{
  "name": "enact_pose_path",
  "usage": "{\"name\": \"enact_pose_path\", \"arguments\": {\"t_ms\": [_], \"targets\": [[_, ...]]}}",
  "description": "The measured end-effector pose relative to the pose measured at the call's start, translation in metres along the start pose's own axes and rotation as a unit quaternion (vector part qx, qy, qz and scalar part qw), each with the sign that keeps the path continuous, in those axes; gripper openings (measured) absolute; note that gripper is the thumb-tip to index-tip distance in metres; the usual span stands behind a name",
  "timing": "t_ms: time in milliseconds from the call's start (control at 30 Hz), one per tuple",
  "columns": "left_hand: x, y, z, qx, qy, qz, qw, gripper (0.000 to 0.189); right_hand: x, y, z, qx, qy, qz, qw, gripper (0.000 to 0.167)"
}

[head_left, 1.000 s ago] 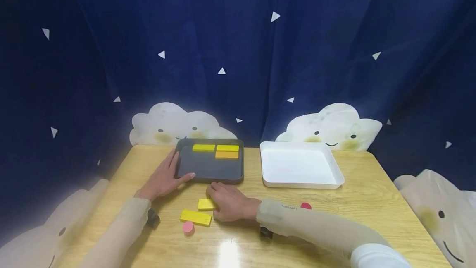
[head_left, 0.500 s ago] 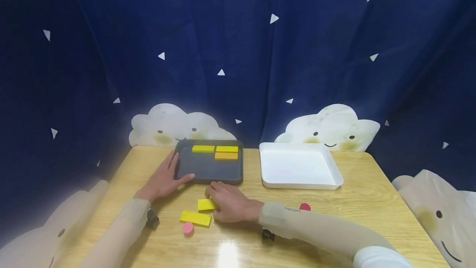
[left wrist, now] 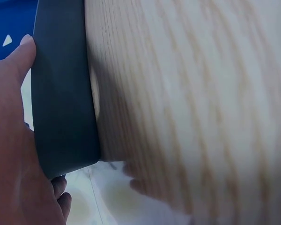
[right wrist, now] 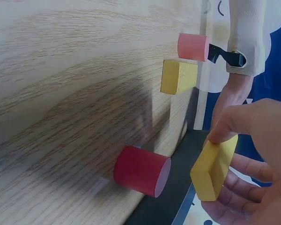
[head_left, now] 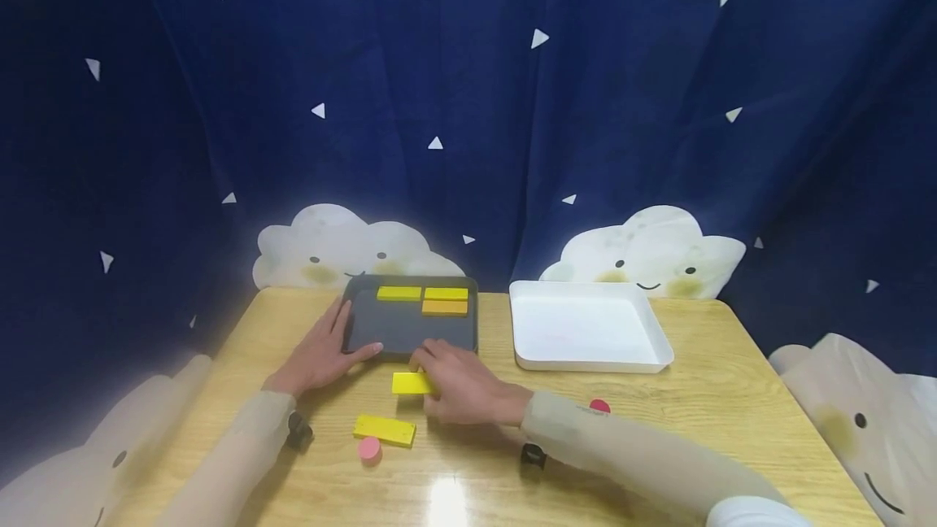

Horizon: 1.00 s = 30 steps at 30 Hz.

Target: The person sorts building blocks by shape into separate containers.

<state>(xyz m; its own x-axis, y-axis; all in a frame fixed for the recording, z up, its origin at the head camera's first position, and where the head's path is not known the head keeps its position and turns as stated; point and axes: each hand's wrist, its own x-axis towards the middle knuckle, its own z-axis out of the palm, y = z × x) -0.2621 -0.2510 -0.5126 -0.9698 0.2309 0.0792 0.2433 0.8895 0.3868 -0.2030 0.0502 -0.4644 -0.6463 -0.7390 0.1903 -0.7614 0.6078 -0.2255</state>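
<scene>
My right hand [head_left: 464, 385] pinches a yellow rectangular block [head_left: 411, 383] by its right end, above the table in front of the dark grey tray [head_left: 410, 352]. In the right wrist view, the thumb and fingers hold that block's opposite sides. My left hand [head_left: 316, 354] rests at the tray's front left corner, with fingers along its left side and the thumb on the front rim. Inside the tray lie two yellow blocks, one at left [head_left: 398, 293] and one at right, and an orange block [head_left: 445, 308]. Another yellow block [head_left: 384, 430] lies on the table beside a pink cylinder [head_left: 370, 450].
A white tray [head_left: 586, 328] stands right of the dark one. A red cylinder [head_left: 600, 406] is partly hidden behind the right forearm. The right wrist view shows a red cylinder [right wrist: 141, 171] near the dark tray; I cannot tell whether it is the same one. A navy curtain hangs behind.
My right hand has lifted the yellow block off the table and moved slightly towards the dark tray. The left hand stays at the tray's corner.
</scene>
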Motion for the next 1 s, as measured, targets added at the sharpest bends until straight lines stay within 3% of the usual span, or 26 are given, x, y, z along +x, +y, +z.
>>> {"name": "enact_pose_path", "arguments": {"t_ms": [667,1000], "targets": [[-0.002,-0.001,-0.002,-0.003,-0.004,0.007,1.0000,0.124,-0.006,0.001,-0.015,-0.031,0.052,-0.022,0.9979,0.042],[0.000,-0.003,0.001,-0.008,0.005,0.005,0.9999,0.126,-0.009,0.000,-0.022,-0.083,0.094,-0.048,0.9910,0.042]]}}
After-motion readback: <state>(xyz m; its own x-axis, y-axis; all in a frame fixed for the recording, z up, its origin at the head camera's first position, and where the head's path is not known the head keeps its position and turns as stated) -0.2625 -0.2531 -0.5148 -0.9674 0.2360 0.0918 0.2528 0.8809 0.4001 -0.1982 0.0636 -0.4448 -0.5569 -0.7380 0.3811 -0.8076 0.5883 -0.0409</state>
